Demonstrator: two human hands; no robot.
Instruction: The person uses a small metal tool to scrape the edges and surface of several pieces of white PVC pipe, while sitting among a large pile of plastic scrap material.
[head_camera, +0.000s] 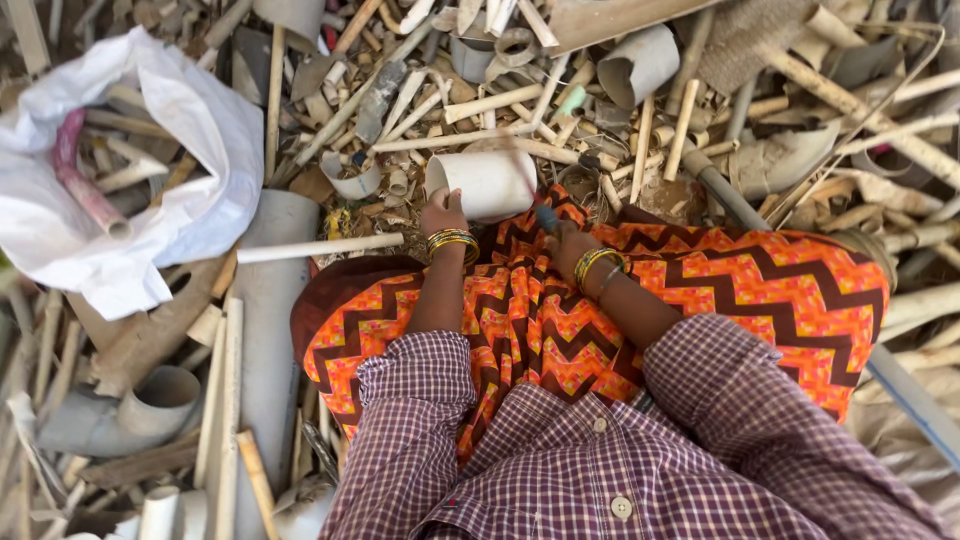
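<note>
I look down at my lap, covered by an orange zigzag-patterned cloth (740, 290), amid a heap of broken plastic pipes. My left hand (443, 212) grips the near end of a short wide white pipe piece (490, 182) lying just beyond my knees. My right hand (570, 245) is closed around a small dark tool with a bluish handle (546, 217), held close to the pipe piece's right end. Both wrists wear yellow and green bangles.
A white sack (190, 140) holding pipe scraps, one of them pink, sits open at the upper left. A thin white rod (320, 247) lies beside my left knee. Grey pipe elbows (130, 410) and long pipes lie at the lower left; a long pipe (910, 395) runs at the right.
</note>
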